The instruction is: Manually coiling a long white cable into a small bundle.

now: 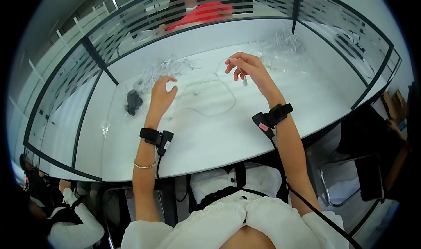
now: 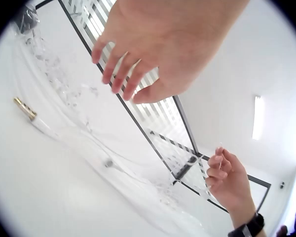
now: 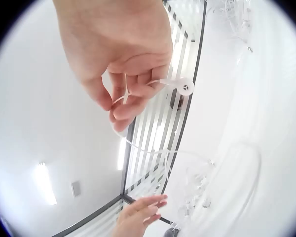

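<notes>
My right hand (image 1: 251,69) pinches the thin white cable of a pair of wired earphones between thumb and fingertips. One white earbud (image 3: 185,87) sticks out beside its curled fingers in the right wrist view, and the cable (image 3: 153,151) trails away below. On the white table the rest of the earphone cable (image 1: 234,100) lies in a wide loop. A gold-coloured plug (image 2: 25,108) shows at one end of it in the left wrist view. My left hand (image 1: 163,95) hovers over the table left of the loop, fingers spread and loosely bent, holding nothing.
Tangled white cables in clear plastic (image 1: 164,69) lie at the back left, and another pile (image 1: 285,42) at the back right. A dark bundle (image 1: 133,102) sits on the left. Low partitions (image 1: 98,56) enclose the table (image 1: 210,139). A person in red (image 1: 201,15) is beyond.
</notes>
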`<state>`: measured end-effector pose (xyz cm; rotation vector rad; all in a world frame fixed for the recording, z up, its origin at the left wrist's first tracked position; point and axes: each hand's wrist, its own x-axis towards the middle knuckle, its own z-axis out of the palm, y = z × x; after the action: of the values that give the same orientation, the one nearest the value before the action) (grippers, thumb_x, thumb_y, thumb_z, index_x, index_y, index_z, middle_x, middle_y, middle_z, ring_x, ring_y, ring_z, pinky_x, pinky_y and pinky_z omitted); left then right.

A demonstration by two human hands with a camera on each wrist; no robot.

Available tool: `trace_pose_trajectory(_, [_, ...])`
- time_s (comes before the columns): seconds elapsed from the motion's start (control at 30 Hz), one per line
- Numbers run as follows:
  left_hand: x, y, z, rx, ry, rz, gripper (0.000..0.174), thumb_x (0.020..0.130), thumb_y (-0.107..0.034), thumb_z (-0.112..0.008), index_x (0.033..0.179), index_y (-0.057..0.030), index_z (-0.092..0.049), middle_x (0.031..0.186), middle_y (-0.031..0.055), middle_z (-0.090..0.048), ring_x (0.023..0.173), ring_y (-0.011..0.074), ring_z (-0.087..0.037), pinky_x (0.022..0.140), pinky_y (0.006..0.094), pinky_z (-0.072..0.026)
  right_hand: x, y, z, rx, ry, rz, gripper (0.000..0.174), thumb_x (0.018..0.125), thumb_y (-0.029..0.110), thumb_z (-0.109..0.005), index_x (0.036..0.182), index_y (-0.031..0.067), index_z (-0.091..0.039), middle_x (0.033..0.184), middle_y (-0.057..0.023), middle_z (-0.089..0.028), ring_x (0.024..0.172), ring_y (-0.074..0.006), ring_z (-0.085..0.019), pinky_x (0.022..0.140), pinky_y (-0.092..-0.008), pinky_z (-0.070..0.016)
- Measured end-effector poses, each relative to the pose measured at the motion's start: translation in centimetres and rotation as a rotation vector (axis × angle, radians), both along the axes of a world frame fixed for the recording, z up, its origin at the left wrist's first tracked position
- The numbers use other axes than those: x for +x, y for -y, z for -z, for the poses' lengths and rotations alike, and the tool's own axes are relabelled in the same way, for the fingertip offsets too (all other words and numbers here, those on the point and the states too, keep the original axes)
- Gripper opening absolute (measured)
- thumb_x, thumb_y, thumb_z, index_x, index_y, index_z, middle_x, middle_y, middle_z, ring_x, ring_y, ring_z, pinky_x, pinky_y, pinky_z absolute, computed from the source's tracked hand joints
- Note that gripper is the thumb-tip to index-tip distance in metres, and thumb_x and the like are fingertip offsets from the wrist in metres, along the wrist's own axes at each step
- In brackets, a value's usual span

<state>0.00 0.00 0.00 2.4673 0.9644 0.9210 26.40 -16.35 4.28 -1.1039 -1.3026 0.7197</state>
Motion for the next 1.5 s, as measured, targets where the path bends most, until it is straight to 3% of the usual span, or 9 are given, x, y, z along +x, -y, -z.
trace_pose_trajectory(0.17, [4.6,6.3,-3.2,0.178,0.218,0.391,0.025,0.082,-0.005,-0.062,0.107,-0.0065,-0.061,0.106,0.0045,-0.064,0.105,0.0175,-0.058,0.089,0.0320,-0.0441,-1.1,0.2,-0.5,0.020,0.013,-0.143,0.026,0.091,0.030,-0.053,0.092,0.0073,-0.066,0.064,0.0036,-0.052,0.049,-0.0025,-0.034,0.049,-0.0182,-0.0263])
trace_pose_trajectory(0.27, [6.0,7.4,-1.7,-0.094,0.090,0.528,0.023,0.083,-0.004,-0.061,0.107,-0.0057,-0.060,0.093,0.0035,-0.066,0.093,0.0152,-0.061,0.085,0.0284,-0.0452,-0.4,0.6,-0.6,0.002,0.063,-0.119,0.026,0.091,0.029,-0.053,0.091,0.0067,-0.066,0.063,0.0043,-0.050,0.050,-0.0029,-0.032,0.049,-0.0185,-0.0255])
trace_pose_trajectory(0.47, [4.9,8.2,-2.2,-0.408,0.336,0.553,0.008,0.089,-0.008,-0.058,0.094,-0.0024,-0.057,0.081,0.0065,-0.064,0.069,0.0112,-0.058,0.068,0.0241,-0.0455,0.1,-0.4,0.3,-0.012,-0.019,0.072,0.024,0.089,0.027,-0.055,0.089,0.0062,-0.066,0.062,0.0048,-0.048,0.051,-0.0028,-0.032,0.049,-0.0186,-0.0259])
trace_pose_trajectory(0.6, [4.3,8.1,-2.5,-0.542,0.412,0.409,0.012,0.093,-0.016,-0.055,0.095,-0.0044,-0.056,0.072,0.0033,-0.059,0.052,0.0037,-0.041,0.048,0.0183,-0.0275,0.9,-0.9,1.0,-0.062,0.016,0.124,0.026,0.089,0.030,-0.056,0.084,0.0059,-0.066,0.062,0.0043,-0.049,0.051,-0.0033,-0.034,0.048,-0.0196,-0.0267])
trace_pose_trajectory(0.97, [4.9,8.4,-1.5,-0.150,0.431,0.241,0.010,0.094,-0.009,-0.050,0.101,-0.0020,-0.050,0.066,0.0013,-0.053,0.059,0.0041,-0.042,0.054,0.0210,-0.0337,-0.8,-0.7,0.8,-0.155,0.169,-0.167,0.035,0.090,0.038,-0.054,0.085,0.0053,-0.065,0.059,0.0021,-0.048,0.051,-0.0052,-0.040,0.049,-0.0209,-0.0296])
trace_pose_trajectory(1.17, [4.9,9.5,-2.0,-0.228,0.372,0.288,0.018,0.092,-0.005,-0.052,0.108,-0.0053,-0.045,0.064,-0.0015,-0.054,0.059,0.0016,-0.041,0.055,0.0183,-0.0316,-1.3,-1.2,1.9,-0.245,0.204,-0.153,0.040,0.088,0.037,-0.059,0.112,0.0043,-0.058,0.070,-0.0020,-0.057,0.072,-0.0103,-0.056,0.073,-0.0247,-0.0429])
trace_pose_trajectory(1.27, [5.2,9.7,-2.1,-0.186,0.372,0.279,0.017,0.090,0.000,-0.049,0.107,-0.0028,-0.043,0.053,0.0029,-0.045,0.051,0.0063,-0.036,0.050,0.0230,-0.0328,-1.6,-2.5,3.7,0.095,0.335,-0.015,0.047,0.084,0.039,-0.064,0.117,0.0078,-0.054,0.085,-0.0029,-0.062,0.081,-0.0143,-0.058,0.080,-0.0281,-0.0432])
trace_pose_trajectory(1.33, [5.1,9.7,-2.1,-0.197,0.385,0.262,0.018,0.090,0.000,-0.049,0.108,-0.0027,-0.044,0.053,0.0032,-0.046,0.050,0.0062,-0.037,0.049,0.0235,-0.0330,-2.5,-2.4,3.3,0.302,0.408,0.132,0.034,0.083,0.032,-0.065,0.108,0.0104,-0.058,0.087,0.0005,-0.063,0.080,-0.0147,-0.057,0.079,-0.0288,-0.0437])
trace_pose_trajectory(1.5, [5.2,9.2,-1.5,-0.181,0.429,0.216,0.017,0.089,-0.001,-0.050,0.106,-0.0011,-0.051,0.054,0.0049,-0.050,0.050,0.0065,-0.038,0.050,0.0244,-0.0369,-4.6,-0.8,1.2,0.230,0.453,0.012,0.016,0.083,0.023,-0.066,0.087,0.0080,-0.061,0.082,0.0020,-0.062,0.076,-0.0114,-0.056,0.072,-0.0276,-0.0430])
